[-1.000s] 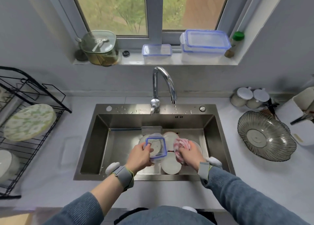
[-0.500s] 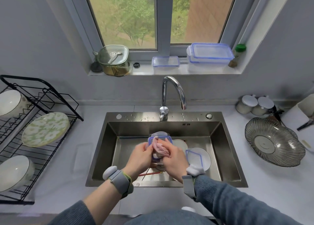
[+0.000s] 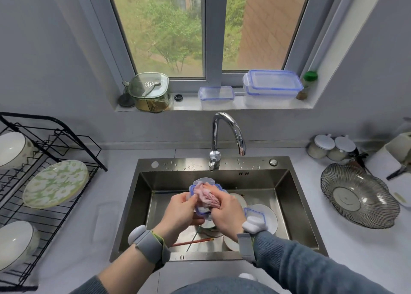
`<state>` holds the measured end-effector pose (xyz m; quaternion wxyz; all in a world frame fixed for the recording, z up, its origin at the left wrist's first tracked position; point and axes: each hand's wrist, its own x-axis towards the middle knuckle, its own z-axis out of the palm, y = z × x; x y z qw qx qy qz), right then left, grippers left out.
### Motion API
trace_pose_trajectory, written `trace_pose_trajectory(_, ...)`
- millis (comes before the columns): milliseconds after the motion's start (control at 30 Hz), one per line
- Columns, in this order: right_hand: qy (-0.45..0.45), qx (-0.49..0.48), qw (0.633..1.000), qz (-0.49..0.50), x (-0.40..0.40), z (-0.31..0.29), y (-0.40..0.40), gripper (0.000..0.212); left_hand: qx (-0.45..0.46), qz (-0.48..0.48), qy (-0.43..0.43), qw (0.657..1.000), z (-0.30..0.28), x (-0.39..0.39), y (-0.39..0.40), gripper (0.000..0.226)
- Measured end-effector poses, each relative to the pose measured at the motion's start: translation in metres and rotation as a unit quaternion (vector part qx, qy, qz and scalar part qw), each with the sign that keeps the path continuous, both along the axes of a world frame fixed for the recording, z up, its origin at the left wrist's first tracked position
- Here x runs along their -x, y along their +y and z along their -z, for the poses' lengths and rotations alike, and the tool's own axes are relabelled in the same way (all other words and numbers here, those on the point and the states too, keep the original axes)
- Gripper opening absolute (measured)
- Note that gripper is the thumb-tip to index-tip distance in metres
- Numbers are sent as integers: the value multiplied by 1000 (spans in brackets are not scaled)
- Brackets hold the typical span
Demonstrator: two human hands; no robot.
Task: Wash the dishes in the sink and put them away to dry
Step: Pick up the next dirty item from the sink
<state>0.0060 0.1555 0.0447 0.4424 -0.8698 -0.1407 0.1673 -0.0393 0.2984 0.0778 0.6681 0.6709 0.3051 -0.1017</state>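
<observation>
Grey counter surrounds a steel sink under a window. Over the sink, the left hand grips a blue-rimmed lid by its edge, while the right hand clutches a pink cloth pressed onto it. Plates and chopsticks lie in the sink below.

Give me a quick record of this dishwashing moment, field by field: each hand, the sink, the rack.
left hand: left hand grips a blue-rimmed lid over the sink
right hand: right hand presses a pink cloth on the lid
sink: sink holds white plates and chopsticks
tap: tap, no water seen running
rack: rack holds a flowered plate and bowls
</observation>
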Motion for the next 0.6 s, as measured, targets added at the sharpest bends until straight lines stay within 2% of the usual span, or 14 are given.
trace_pose_trajectory(100,23,26,998,44,-15,8,-14,62,-2,10,-3,1000,-6,5,4,27)
trace_pose_trajectory(200,117,-46,986,108,-23,10,-16,35,12,14,0,1000,-11,11,6,28)
trace_pose_trajectory(300,241,-148,936,210,-30,15,-14,27,31,48,18,998,-14,12,15,29)
trace_pose_trajectory(367,294,-184,909,231,-31,12,-14,31,-34,110,12,993,-12,13,22,34)
trace_pose_trajectory(467,287,-178,917,214,-33,13,-14,34,-264,220,-59,937,-8,20,31,83)
trace_pose_trajectory(533,275,-180,922,206,-33,11,-14,37,-311,290,-152,892,-10,23,31,90)
trace_pose_trajectory(600,267,-170,928,195,-34,12,-15,39,-352,377,-176,838,-7,24,33,90)
